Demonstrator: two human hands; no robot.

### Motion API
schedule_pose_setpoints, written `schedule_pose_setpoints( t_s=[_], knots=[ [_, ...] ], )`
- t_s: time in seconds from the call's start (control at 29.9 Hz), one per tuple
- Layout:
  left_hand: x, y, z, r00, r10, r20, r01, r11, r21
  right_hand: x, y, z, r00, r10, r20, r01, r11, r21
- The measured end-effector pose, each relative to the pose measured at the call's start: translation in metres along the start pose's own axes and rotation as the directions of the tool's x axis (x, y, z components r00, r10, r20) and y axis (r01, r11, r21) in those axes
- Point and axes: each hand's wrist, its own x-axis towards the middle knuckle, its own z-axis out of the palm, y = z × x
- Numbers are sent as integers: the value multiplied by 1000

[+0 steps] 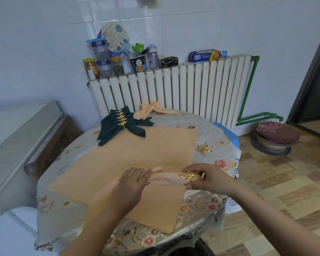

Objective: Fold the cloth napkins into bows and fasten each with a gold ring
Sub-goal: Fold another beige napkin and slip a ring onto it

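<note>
Far left: grey cabinet beside the table, its near end cut off by frame edge. Table has a floral cloth; front rim partly hidden by the person's forearms.

Back left of table: stack of dark green bows, each w/ a gold leaf ring; hard to count exactly, approx 4 rings visible. Just right of them, touching, a finished peach bow w/ its ring, by the radiator.

On radiator top, left to right: jars, round printed fan (text too small to read), frog figure, noodle cup, black box, then a blue wrapped roll w/ "Kitchen" legible; rest of label unreadable.

Table centre: flat peach napkins spread out, overlapping; can't tell how many layers.

Near edge: left hand pinches the gathered peach napkin at its left end, fingers curled round the fabric. Napkin runs between both hands, held just above the flat ones. Right hand grips the napkin's right end w/ a gold ring on it, thumb under, fingers over; ring sits just inside the right hand's fingertips. Napkin's far right end hidden in that hand. Hands apart, napkin bridging them.

Right of flat napkins: loose gold ring on the table, well apart from the hands. Floor far right: round cushioned stool.
</note>
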Motion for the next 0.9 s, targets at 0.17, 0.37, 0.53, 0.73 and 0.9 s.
schedule_pose_setpoints(
  t_s=[0.17, 0.37, 0.53, 0.73, 0.9],
  knots=[
    [6, 11, -2, 999, 12, 37, -13, 999, 41, 4, -15, 15, 1000, -5, -28, -5, 929, -371],
    [9, 24, -2, 997, -25, 79, 20, 998, 66, 10, -30, 41, 990, -50, -131, -26, 851, -524],
    [14, 34, -1, 993, -36, 111, 33, 999, 26, 20, -35, 50, 993, 32, -118, -75, 920, -385],
    [6, 32, -3, 993, 60, 106, -47, 991, -122, 30, -23, 41, 971, 201, 132, -201, 979, -8],
    [-2, 28, -1, 990, 111, 84, -92, 974, -209, 30, -22, 41, 961, 153, 231, -177, 980, 87]
  ],
)
